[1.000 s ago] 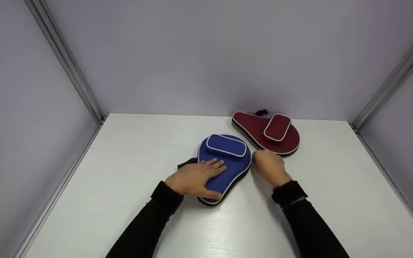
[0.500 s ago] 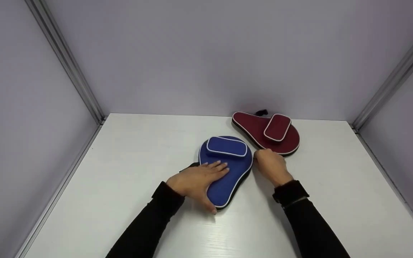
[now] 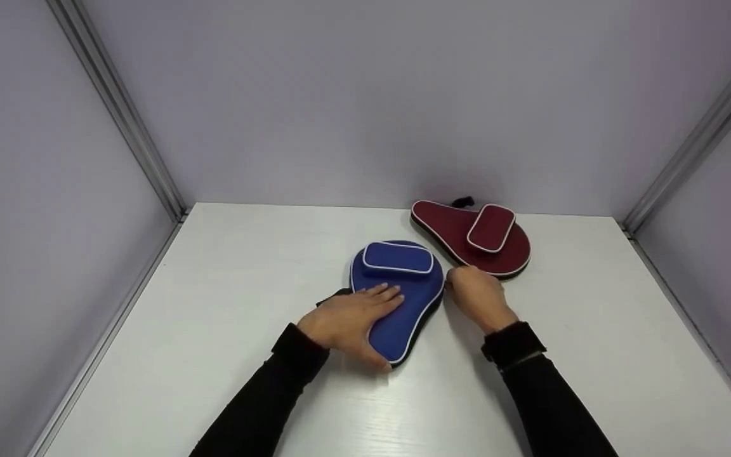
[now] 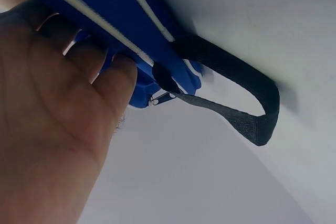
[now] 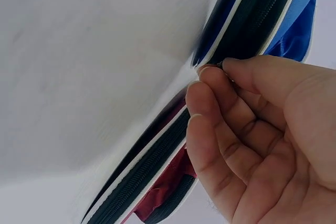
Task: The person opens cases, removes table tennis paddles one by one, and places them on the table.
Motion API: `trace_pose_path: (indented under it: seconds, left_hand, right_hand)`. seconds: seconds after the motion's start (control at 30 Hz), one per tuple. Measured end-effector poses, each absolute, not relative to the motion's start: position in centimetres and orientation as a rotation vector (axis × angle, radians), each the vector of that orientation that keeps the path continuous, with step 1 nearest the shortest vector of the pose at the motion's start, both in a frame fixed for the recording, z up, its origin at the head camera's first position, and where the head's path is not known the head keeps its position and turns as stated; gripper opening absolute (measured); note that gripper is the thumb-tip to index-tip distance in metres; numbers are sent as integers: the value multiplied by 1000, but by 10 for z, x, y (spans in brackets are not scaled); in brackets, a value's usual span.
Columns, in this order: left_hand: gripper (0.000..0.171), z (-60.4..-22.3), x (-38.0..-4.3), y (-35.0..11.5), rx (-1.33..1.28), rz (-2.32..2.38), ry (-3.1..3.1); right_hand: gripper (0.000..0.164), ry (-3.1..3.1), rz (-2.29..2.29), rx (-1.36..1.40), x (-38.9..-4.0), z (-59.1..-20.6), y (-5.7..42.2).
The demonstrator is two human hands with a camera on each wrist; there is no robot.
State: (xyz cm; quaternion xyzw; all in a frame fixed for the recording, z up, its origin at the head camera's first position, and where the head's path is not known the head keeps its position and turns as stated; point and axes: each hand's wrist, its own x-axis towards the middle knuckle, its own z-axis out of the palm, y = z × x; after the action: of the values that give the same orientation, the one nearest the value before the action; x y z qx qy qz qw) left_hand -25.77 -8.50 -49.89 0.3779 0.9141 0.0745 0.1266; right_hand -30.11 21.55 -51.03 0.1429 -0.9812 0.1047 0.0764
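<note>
A blue paddle-shaped table tennis bat case (image 3: pixel 400 330) with white piping lies on the white table, its narrow end toward me. My left hand (image 3: pixel 348 320) rests on its left part with fingers extended, the thumb by the narrow end. In the left wrist view, a black strap loop (image 4: pixel 231 72) sticks out from the case's side. At the right edge of the case, my right hand (image 3: pixel 480 297) pinches the zipper pull (image 5: pixel 220 65) between thumb and forefinger; the fingertips mostly hide it. The zipper (image 5: pixel 273 1) runs along the dark side band and looks closed there.
A dark red case (image 3: pixel 445 223) of the same shape lies behind, close to my right hand, its wide end to the right. A grey back wall (image 3: pixel 340 101) and side walls enclose the white table (image 3: pixel 232 266).
The blue case's narrow end has swung slightly right. My left thumb has slid from the top of the case to its lower end. The right hand stays nearly in place.
</note>
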Motion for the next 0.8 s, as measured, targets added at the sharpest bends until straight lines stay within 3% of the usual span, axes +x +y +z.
trace_pose_path:
  seconds: [0.47, 0.8]
  left_hand:
    - [133, -502, -259, -83, 1009, 256, 2766]
    - [131, -505, -263, -79, 925, 239, 2814]
  right_hand:
    - [24, -2887, 337, 531, -295, -511, 203]
    - [14, -2888, 290, 597, -291, -511, 190]
